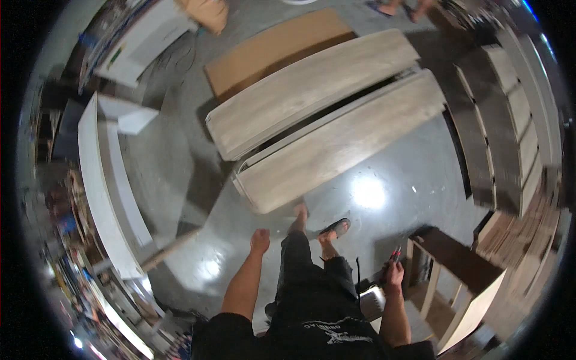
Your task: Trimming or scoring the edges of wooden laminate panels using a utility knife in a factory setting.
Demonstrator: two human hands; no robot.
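Observation:
My left hand (260, 241) hangs out in front of me over the grey floor, its fingers curled in with nothing visible in them. In my right hand (394, 275) is a small red-and-black hand tool (395, 254), pointing away from me; its exact kind is too small to make out. That hand is beside a small wooden cabinet frame (459, 255) with a dark brown panel. Ahead of my feet lie two long pale wood-look panel units (318, 90) (348, 141), side by side with a dark gap between them.
Beyond the units lies a flat brown cardboard piece (282, 51). A white open cabinet frame (99, 180) stands at left, a wooden strip near its base. Tall shelf units (498, 120) and stacked brown boards (516, 258) line the right. Another person's feet (399, 9) show at the far edge.

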